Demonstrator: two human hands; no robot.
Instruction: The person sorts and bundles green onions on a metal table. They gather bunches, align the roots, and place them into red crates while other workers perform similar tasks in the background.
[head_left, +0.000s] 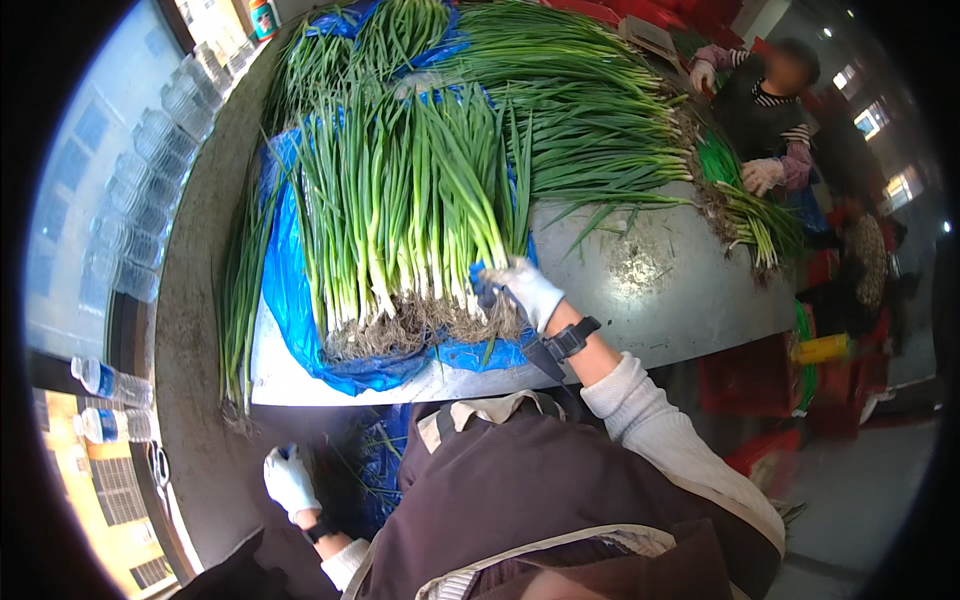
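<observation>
My right hand, in a white glove with blue on the fingers, grips a few green onions near their white stem bases. They belong to the right side of a thick row of green onions, leaves pointing away from me and tangled roots toward me. Under this row lies a blue plastic sheet on the metal table. My left hand, gloved as well, hangs low at my left side, away from the row. Its fingers look curled, and what may be inside them is hidden.
More green onions cover the far table, and some stand along the left. At right, a person in gloves handles onions. Plastic bottles and scissors line the window ledge. Red crates stand right.
</observation>
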